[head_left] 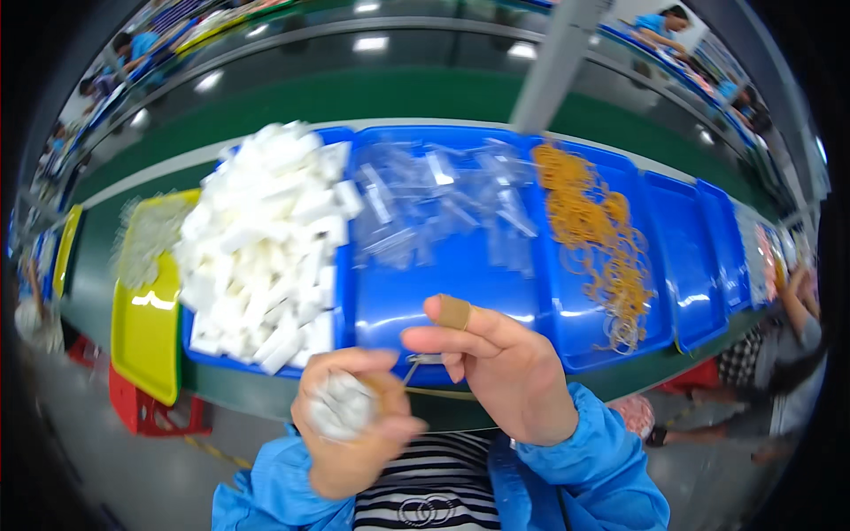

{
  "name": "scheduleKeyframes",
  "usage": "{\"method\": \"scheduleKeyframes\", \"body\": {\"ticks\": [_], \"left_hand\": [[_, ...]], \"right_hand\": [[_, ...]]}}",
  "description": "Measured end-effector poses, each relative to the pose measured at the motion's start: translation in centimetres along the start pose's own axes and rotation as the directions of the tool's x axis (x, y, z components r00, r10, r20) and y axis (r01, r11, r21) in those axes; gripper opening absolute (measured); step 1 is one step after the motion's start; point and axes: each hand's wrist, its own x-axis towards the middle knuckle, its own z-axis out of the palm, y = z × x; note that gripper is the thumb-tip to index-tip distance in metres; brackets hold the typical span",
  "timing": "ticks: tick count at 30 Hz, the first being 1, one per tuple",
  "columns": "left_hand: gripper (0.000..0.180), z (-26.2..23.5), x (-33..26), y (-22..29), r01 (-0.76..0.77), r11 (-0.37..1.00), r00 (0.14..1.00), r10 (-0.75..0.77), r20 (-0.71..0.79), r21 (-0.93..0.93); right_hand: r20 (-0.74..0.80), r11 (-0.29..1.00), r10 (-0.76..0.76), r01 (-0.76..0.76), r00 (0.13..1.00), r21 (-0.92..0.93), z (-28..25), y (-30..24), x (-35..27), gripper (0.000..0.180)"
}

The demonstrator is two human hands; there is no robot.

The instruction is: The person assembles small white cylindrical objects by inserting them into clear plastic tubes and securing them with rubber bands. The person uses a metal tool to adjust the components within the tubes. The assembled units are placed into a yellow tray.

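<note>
My left hand [350,425], blurred by motion, is closed around a bundle of white pieces [342,407] seen end-on. To its right, my right hand [509,367] is raised with its fingers stretched toward the left hand. A tan band [455,312] wraps one of its fingers. A small thin shiny thing [425,359] shows beside the right fingertips; I cannot make out its kind or whether the fingers touch it. Both hands are over the near edge of a blue tray [443,288] with clear plastic pieces [443,190].
White blocks [266,239] are heaped in a blue tray on the left. Orange rubber bands [593,221] lie in a tray on the right. A yellow tray [146,341] stands far left, beside clear small pieces [155,234]. A grey post [558,66] rises behind the trays. Other people work nearby.
</note>
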Motion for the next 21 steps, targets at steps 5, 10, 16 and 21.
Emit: {"method": "scheduleKeyframes", "body": {"ticks": [5, 10, 16, 21], "left_hand": [[0.093, -1.1, 1.5, -0.2, -0.350, 0.677, 0.932, 0.180, 0.316, 0.648], [0.088, -1.1, 1.0, -1.0, -0.351, 0.532, 0.929, 0.093, 0.359, 0.770], [0.091, -1.2, 0.9, -0.8, -0.071, 0.830, 0.945, -0.122, 0.304, 0.552], [0.091, -1.3, 1.9, 0.4, 0.595, 0.801, 0.768, -0.538, 0.348, -0.073]], "right_hand": [[0.300, 0.672, -0.028, 0.241, 0.953, -0.701, -0.1, -1.7, 0.8, 0.083], [0.301, 0.584, -0.132, 0.320, 0.944, -0.746, 1.4, -0.8, 1.1, 0.042], [0.214, 0.833, 0.138, 0.003, 0.967, -0.554, 0.9, -0.5, 1.7, 0.059], [0.481, 0.359, -0.117, 0.489, 0.869, -0.795, -1.1, 0.5, 0.9, 0.078]]}}
